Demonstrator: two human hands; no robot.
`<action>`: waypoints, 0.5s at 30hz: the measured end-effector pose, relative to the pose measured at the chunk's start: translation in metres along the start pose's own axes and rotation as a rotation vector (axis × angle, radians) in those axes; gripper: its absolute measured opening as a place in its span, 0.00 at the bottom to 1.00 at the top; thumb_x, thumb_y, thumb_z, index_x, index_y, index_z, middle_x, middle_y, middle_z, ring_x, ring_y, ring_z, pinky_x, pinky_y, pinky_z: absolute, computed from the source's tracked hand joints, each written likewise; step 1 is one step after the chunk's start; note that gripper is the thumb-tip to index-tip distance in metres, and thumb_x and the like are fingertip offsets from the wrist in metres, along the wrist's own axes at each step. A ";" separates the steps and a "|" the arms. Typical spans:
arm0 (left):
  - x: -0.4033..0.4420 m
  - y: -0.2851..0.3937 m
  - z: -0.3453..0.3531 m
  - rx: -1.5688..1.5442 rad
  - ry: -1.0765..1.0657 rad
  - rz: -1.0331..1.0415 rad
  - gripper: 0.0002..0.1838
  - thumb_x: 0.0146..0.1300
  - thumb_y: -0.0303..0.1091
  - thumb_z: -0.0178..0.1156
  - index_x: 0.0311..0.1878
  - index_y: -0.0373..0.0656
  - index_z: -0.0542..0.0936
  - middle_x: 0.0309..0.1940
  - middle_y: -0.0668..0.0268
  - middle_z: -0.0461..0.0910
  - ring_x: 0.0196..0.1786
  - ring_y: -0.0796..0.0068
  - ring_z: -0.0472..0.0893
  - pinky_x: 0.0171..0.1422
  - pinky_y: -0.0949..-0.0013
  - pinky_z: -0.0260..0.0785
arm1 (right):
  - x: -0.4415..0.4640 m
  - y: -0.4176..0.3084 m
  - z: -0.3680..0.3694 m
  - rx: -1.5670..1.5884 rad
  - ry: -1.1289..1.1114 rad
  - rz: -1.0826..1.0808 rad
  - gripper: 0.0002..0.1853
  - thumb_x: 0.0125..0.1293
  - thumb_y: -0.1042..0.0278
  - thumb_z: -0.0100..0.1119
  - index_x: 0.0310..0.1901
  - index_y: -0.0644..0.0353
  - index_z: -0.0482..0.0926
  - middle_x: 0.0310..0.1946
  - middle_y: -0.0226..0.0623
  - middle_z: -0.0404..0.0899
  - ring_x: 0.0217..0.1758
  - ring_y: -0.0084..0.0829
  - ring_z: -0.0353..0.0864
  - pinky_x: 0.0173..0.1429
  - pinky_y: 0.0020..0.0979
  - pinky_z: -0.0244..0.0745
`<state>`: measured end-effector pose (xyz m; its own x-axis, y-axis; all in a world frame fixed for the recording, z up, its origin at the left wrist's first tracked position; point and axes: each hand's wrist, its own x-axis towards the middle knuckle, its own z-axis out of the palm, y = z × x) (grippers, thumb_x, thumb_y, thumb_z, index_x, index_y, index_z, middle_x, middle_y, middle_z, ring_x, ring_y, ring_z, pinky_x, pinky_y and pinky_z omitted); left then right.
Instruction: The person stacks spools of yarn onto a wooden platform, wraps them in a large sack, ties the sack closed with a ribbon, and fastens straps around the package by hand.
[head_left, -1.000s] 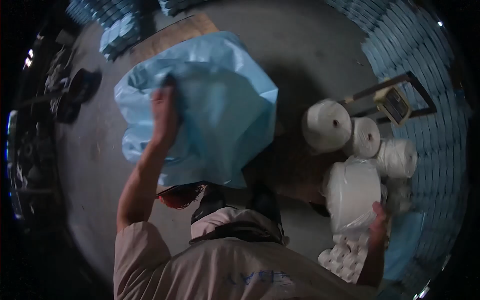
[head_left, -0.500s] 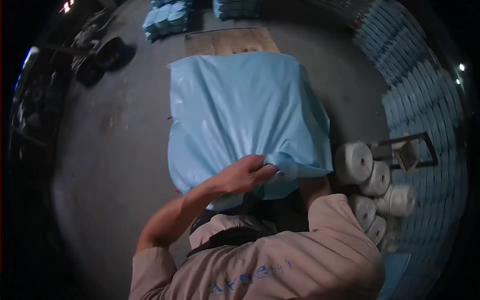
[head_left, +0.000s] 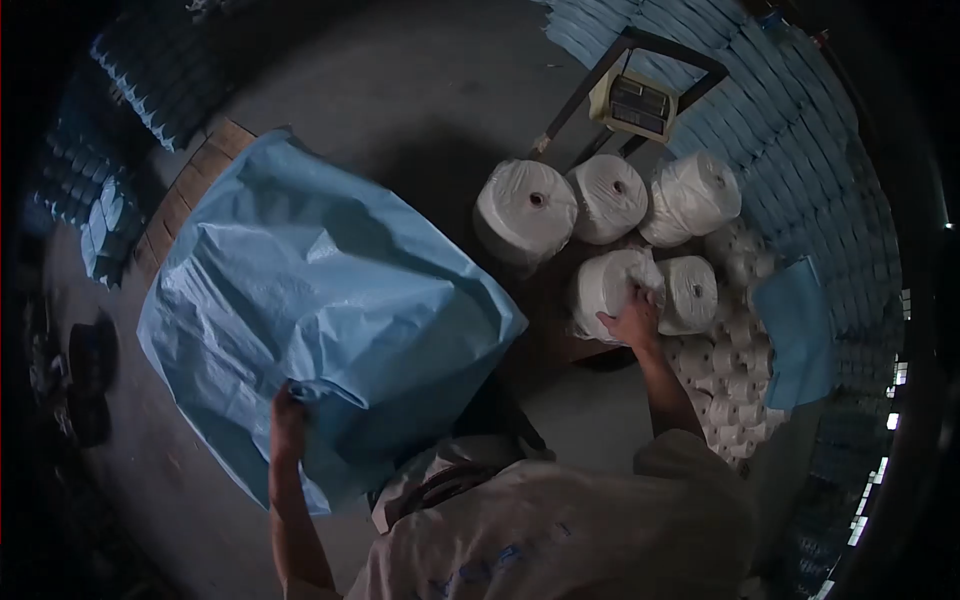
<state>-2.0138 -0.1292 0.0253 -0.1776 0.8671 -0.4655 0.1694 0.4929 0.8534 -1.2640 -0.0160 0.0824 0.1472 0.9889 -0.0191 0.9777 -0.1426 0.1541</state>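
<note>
A large light-blue woven plastic sack [head_left: 330, 270] spreads in front of me on the left, wrinkled and bulging. My left hand [head_left: 289, 420] is closed on its gathered edge near my body. Off to the right, my right hand [head_left: 634, 318] grips the end of a white yarn spool [head_left: 602, 290] wrapped in clear plastic. The fingertips are partly hidden at the spool's core and wrapping. Another wrapped spool [head_left: 690, 292] lies right beside it. Behind these sit more white spools [head_left: 527, 208], with dark core holes showing. What the sack contains cannot be seen.
A dark-framed scale [head_left: 638, 104] with a display box stands behind the spools. Many smaller white cones [head_left: 735, 385] are piled at right, near a folded blue sheet [head_left: 795, 335]. Stacked blue bundles [head_left: 800, 170] line the right side. A wooden board [head_left: 185, 195] shows beyond the sack.
My view has turned right, so the sack now sits at left. My right hand, earlier hidden by the sack, now grips a spool. My left hand still holds the sack's edge.
</note>
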 end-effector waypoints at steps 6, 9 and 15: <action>-0.026 0.195 0.013 0.625 0.263 0.356 0.22 0.60 0.23 0.63 0.59 0.37 0.81 0.48 0.53 0.86 0.47 0.58 0.87 0.50 0.62 0.77 | 0.024 0.008 -0.009 0.212 -0.237 0.027 0.62 0.52 0.39 0.79 0.80 0.68 0.60 0.73 0.65 0.71 0.76 0.59 0.71 0.84 0.53 0.55; -0.012 0.166 -0.004 0.534 0.508 0.337 0.19 0.60 0.24 0.61 0.57 0.37 0.82 0.56 0.49 0.83 0.54 0.58 0.85 0.55 0.64 0.77 | 0.060 0.026 0.011 0.616 -0.226 0.036 0.60 0.54 0.42 0.78 0.81 0.69 0.59 0.74 0.63 0.71 0.79 0.57 0.69 0.85 0.49 0.56; -0.013 0.197 0.025 0.323 0.016 0.420 0.33 0.62 0.35 0.65 0.73 0.43 0.76 0.46 0.44 0.86 0.48 0.47 0.86 0.55 0.51 0.77 | -0.033 -0.070 -0.032 1.925 -1.122 0.195 0.45 0.66 0.57 0.72 0.81 0.63 0.64 0.70 0.45 0.78 0.76 0.47 0.73 0.84 0.45 0.63</action>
<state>-1.9540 -0.0415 0.1942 -0.0447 0.9947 -0.0931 0.5185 0.1027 0.8489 -1.3421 -0.0378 0.1040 -0.4527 0.6427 -0.6181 -0.2280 -0.7535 -0.6166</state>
